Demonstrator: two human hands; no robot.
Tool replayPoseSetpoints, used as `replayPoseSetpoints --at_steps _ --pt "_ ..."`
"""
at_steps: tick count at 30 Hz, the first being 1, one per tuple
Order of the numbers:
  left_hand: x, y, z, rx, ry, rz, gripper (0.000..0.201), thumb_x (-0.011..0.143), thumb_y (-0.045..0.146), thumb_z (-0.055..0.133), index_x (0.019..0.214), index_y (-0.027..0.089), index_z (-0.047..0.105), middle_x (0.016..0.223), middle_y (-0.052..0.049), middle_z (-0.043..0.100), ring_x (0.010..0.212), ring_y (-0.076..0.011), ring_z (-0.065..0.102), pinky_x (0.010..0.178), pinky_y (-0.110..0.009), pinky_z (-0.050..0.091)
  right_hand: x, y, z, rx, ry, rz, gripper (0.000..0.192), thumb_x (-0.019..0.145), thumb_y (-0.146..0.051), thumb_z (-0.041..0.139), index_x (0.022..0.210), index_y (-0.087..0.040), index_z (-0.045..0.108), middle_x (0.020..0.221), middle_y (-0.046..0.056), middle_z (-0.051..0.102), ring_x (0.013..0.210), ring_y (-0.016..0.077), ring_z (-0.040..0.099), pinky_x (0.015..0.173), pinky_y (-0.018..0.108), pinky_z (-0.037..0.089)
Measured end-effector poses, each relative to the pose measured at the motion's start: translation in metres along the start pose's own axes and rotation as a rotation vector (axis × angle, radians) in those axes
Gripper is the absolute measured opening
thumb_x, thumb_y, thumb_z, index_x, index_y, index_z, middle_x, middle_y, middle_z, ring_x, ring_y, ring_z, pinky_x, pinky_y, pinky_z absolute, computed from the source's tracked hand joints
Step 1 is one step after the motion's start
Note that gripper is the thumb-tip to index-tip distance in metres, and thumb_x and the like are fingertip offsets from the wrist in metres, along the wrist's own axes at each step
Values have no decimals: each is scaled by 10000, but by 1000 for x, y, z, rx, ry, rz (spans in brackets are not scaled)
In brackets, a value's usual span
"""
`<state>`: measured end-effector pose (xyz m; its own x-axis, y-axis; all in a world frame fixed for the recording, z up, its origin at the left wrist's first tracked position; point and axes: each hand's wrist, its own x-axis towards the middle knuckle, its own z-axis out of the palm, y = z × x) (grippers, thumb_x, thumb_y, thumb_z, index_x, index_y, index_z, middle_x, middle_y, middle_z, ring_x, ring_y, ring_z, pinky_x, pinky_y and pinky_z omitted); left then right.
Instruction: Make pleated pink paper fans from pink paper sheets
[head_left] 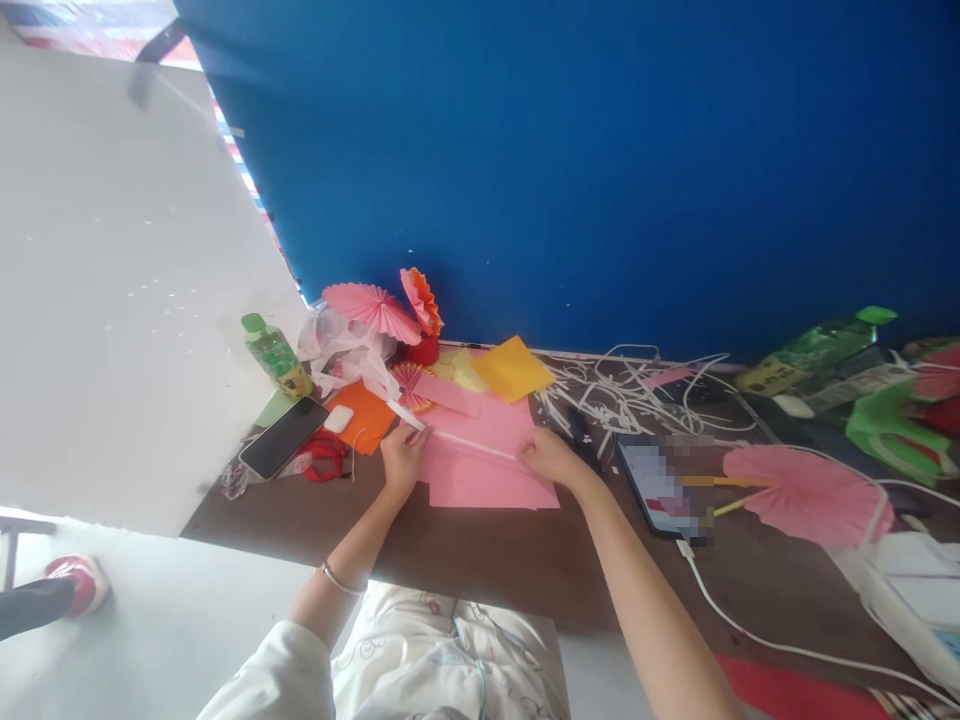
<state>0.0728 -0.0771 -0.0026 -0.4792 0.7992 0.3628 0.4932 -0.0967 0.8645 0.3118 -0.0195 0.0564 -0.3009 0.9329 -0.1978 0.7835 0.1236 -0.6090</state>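
Observation:
My left hand [403,457] and my right hand [549,456] rest on a pink paper sheet [487,470] lying on the brown table [480,560]. Between them runs a thin white strip [472,444]. My left hand pinches its left end, and my right hand's fingers press on its right end. More pink sheets [450,394] and a yellow sheet [511,368] lie just behind.
Left: a dark phone [283,438], red scissors [326,455], an orange sheet [364,415], a green bottle [274,356], pink and orange paper fans [375,308]. Right: white paper strips [622,395], a tablet [660,485] with a cable, a pink fan [806,492], green bottles [817,350]. A blue wall stands behind.

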Motion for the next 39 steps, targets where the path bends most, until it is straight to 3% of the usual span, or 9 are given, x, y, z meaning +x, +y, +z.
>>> replayPoseSetpoints --at_steps 4,7,9,12,15,24,31,39 --pt "3 28 -9 -285 75 -241 247 657 367 676 722 130 700 698 -49 696 692 -189 634 675 -272 492 -21 -2 -12 46 93 -11 142 652 -265 541 596 -155 610 644 27 580 611 144 524 561 243 392" --pt "5 50 -13 -479 46 -322 276 629 348 707 795 128 711 781 -56 712 792 -209 645 752 -296 496 -39 -16 -9 117 430 -26 158 698 -300 542 673 -159 608 730 53 588 645 161 527 599 276 420" --pt "4 62 -16 -569 -10 -359 299 621 332 720 838 127 713 828 -66 715 855 -221 643 809 -322 487 -50 -36 0 181 597 -196 122 733 -283 540 716 -173 591 784 54 585 658 154 525 619 281 436" --pt "0 77 -19 -663 -90 -378 309 610 314 735 852 125 714 873 -82 711 903 -234 636 853 -356 476 -58 -69 13 160 581 -525 121 785 -306 564 816 -191 588 846 63 607 804 186 558 727 316 447" --pt "-5 88 -24 -704 -160 -370 297 609 312 740 842 131 716 857 -86 712 876 -232 642 838 -367 486 -56 -93 17 7 597 -669 108 824 -292 548 868 -209 603 880 58 640 903 204 552 806 353 406" --pt "-11 96 -30 -770 -194 -381 233 603 276 750 788 142 706 803 -73 713 821 -213 652 814 -361 504 -51 -103 13 -87 538 -668 154 859 -254 503 775 -205 623 769 35 668 771 188 558 726 327 364" --pt "-14 102 -27 -718 -198 -286 227 645 262 709 836 142 693 856 -81 710 873 -224 649 807 -353 517 -56 -107 10 -126 530 -663 106 839 -211 509 765 -191 582 762 32 647 765 184 549 733 317 375" --pt "-16 99 -24 -650 -104 -262 211 622 215 703 812 126 685 799 -76 706 800 -208 657 782 -342 537 -58 -110 19 -267 552 -664 149 866 -180 441 794 -170 571 764 62 602 773 200 518 721 331 367"
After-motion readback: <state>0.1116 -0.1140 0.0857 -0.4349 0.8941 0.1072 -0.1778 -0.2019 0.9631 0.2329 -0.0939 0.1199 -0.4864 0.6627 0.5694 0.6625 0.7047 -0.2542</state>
